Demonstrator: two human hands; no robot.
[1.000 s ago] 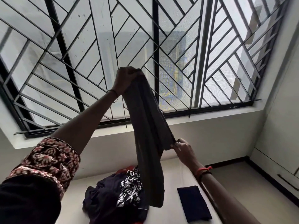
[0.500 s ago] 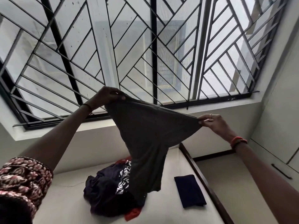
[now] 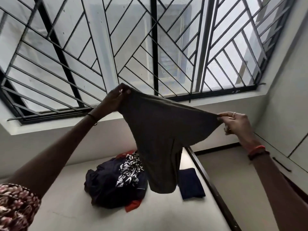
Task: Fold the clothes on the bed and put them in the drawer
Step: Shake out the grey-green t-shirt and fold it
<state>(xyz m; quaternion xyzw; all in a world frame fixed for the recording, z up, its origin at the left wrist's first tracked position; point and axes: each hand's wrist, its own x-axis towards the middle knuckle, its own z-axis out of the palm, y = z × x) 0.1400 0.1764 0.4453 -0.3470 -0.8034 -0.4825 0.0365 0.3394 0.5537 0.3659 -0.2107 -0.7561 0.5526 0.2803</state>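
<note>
Window with black diagonal grille [image 3: 150, 47] filled the upper half of the view, pale wall under it. White bed [image 3: 75, 214] lay below, dark wooden edge [image 3: 210, 184] along its right side, bare floor beyond that. Grey garment [image 3: 163, 139] was held up in the air above the bed, top edge stretched between both hands, lower part hanging down to a narrow end. Pile of unfolded clothes [image 3: 106, 185] sat on the bed under it: navy, a black-and-white print, some red at the bottom. Folded navy piece [image 3: 191, 184] lay flat on the bed to the right of the pile, apart from it. Left hand [image 3: 115, 99] gripped the garment's left corner, fingers curled round the cloth. Right hand [image 3: 236, 122] pinched the right corner, ring on one finger, red bangle [image 3: 256, 150] at the wrist.
</note>
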